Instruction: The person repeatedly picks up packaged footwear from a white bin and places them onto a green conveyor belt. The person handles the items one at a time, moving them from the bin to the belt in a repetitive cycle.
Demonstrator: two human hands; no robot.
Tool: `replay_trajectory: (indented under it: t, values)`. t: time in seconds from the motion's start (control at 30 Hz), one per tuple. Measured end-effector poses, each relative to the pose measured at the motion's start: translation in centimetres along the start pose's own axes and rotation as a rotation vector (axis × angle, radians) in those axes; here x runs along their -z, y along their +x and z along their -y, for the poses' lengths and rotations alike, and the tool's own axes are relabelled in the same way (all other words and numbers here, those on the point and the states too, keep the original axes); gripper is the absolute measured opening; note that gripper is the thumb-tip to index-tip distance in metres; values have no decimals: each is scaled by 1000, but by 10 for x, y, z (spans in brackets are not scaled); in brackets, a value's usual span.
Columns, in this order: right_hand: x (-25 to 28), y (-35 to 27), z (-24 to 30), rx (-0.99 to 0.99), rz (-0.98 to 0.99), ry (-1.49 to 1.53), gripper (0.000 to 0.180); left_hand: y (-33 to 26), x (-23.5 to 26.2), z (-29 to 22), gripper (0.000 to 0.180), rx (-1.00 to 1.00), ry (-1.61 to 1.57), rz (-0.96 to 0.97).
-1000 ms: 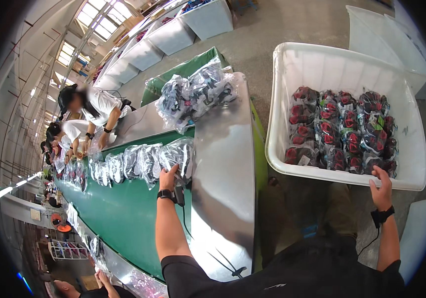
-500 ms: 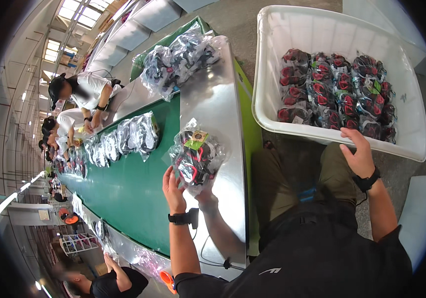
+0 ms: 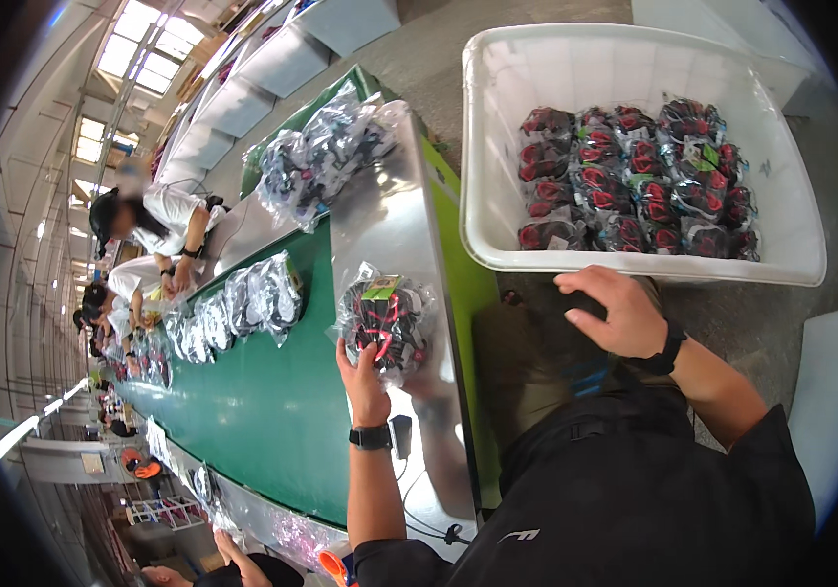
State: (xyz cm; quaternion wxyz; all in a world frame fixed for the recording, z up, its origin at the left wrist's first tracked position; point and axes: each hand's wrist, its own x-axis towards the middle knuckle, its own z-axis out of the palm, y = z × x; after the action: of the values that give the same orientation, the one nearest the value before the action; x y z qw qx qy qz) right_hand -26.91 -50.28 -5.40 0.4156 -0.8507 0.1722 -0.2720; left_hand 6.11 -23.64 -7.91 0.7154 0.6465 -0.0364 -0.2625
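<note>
A clear plastic bag of black-and-red goods with a green tag [image 3: 390, 323] lies on the metal edge of the table. My left hand [image 3: 365, 391] grips its near left side, thumb on top and the other fingers partly hidden by the plastic. My right hand [image 3: 619, 313] is off the table, just in front of the white bin [image 3: 634, 262]. Its fingers are apart and curved, and it holds nothing. Inside the bin, similar bagged black-and-red goods [image 3: 634, 176] lie in rows.
A green conveyor belt [image 3: 253, 411] runs to the left, carrying a row of bagged goods [image 3: 243, 298]. More clear bags [image 3: 321, 157] are heaped at the table's far end. Co-workers in white [image 3: 170, 220] sit along the far side. Another person [image 3: 233, 567] is at lower left.
My left hand has moved onto the bag, which has turned slightly. My right hand has come away from the bin's rim toward me and to the left. The view has shifted.
</note>
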Motion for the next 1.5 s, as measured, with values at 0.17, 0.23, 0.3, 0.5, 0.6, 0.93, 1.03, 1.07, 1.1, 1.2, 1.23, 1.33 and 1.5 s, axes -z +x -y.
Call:
replay_trajectory:
  t: [0.17, 0.23, 0.3, 0.5, 0.6, 0.93, 1.03, 1.07, 1.1, 1.2, 1.23, 1.33, 1.5]
  values:
    - [-23, 3, 1, -68, 107, 232, 49, -38, -31, 1, 76, 91, -54, 148]
    - [-34, 5, -1, -250, 190, 401, 57, -53, -46, 2, 77, 84, -49, 215]
    - [-44, 8, -2, -363, 270, 559, 67, -67, -61, 3, 81, 56, -84, 331]
    - [-65, 14, 5, -413, 190, 919, 87, -94, -95, 8, 96, -158, 23, 533]
    - [-64, 11, 10, -378, 110, 964, 94, -98, -100, 4, 99, -200, 52, 553]
    - [-55, 9, 10, -464, 273, 1100, 80, -82, -73, -22, 81, 72, -108, 326]
    - [-53, 6, 2, -521, 273, 1079, 73, -60, -67, -33, 75, 74, -195, 283]
    - [-51, 4, -1, -521, 256, 1040, 68, -49, -66, -38, 75, 66, -183, 252]
    - [-50, 4, -3, -545, 239, 1040, 66, -38, -67, -40, 76, 14, -223, 256]
    - [-46, 2, -10, -595, 166, 1008, 60, 7, -72, -42, 78, -154, -282, 245]
    - [-44, 0, -12, -602, 147, 979, 59, 24, -71, -41, 79, -164, -187, 252]
    - [-36, -11, -23, -596, 92, 853, 57, 76, -49, -30, 85, -198, 250, 111]
    - [-15, -53, -50, -624, -3, 628, 51, 180, 41, -34, 73, -594, 718, -287]
